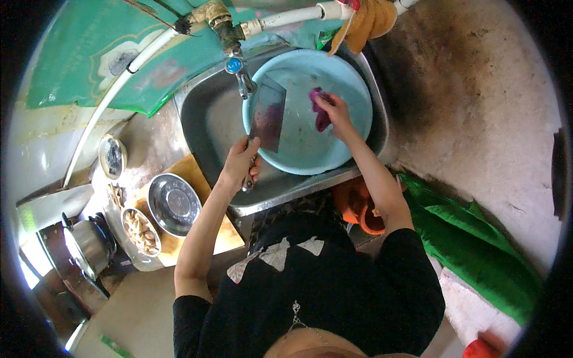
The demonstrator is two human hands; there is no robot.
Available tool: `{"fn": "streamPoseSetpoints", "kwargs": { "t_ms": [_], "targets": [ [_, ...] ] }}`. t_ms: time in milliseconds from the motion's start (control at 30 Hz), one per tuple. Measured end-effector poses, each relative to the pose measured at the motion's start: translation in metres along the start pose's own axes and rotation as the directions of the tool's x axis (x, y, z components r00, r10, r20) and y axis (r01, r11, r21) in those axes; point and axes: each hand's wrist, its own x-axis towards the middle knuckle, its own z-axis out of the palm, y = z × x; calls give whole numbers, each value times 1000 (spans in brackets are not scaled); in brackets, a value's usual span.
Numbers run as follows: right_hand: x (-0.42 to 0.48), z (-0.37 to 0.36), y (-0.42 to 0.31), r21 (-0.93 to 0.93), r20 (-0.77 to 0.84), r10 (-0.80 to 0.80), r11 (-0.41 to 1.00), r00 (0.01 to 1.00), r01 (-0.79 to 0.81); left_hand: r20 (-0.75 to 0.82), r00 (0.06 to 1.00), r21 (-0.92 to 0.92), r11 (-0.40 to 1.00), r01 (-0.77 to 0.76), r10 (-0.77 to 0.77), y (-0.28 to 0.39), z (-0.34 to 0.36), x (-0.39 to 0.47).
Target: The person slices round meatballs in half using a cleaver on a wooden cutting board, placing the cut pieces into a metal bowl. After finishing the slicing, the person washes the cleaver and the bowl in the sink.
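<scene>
My left hand (243, 163) grips the handle of a wide-bladed cleaver (268, 117). The blade points away from me, over the left side of a light blue plastic basin (309, 169). My right hand (336, 115) holds a crumpled purple cloth (321, 117) over the basin, to the right of the blade and apart from it. The basin sits in the right part of a stainless steel sink (210, 116). A metal tap (244, 85) stands at the basin's upper left rim.
Left of the sink, a wooden cutting board (228, 235) bears a steel bowl (174, 205) and a bowl of pale cut food (141, 232). Farther left stand a small bowl (113, 156) and a steel pot (87, 248). An orange cloth (365, 27) hangs on the pipe above the basin.
</scene>
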Motion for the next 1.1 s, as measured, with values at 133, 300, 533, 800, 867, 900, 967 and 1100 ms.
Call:
{"fn": "streamPoseSetpoints", "kwargs": {
  "t_ms": [133,300,533,800,867,900,967,1100],
  "targets": [
    [-45,53,-25,-502,454,-499,541,738,675,100,994,-278,958,75,-49,3,13,2],
    [-77,104,-16,-495,303,-687,479,661,725,147,987,-334,936,112,-66,6,18,5],
    [42,20,32,-692,243,-684,375,688,617,251,966,-421,891,171,-67,-2,14,-15],
    [30,-8,70,-741,670,-370,-300,643,600,153,985,-353,926,132,-82,-6,8,-12],
    [52,-17,69,-869,345,-474,163,810,466,174,983,-319,940,120,-66,-4,9,-10],
    [61,-21,68,-844,159,-464,395,872,364,179,981,-314,940,131,-77,-2,10,-8],
    [45,1,21,-632,207,-471,605,858,485,172,980,-331,931,152,-99,-3,10,-6],
    [-47,65,-38,-381,358,-570,634,739,673,179,977,-343,923,173,-117,-3,12,1]
  ]
}}
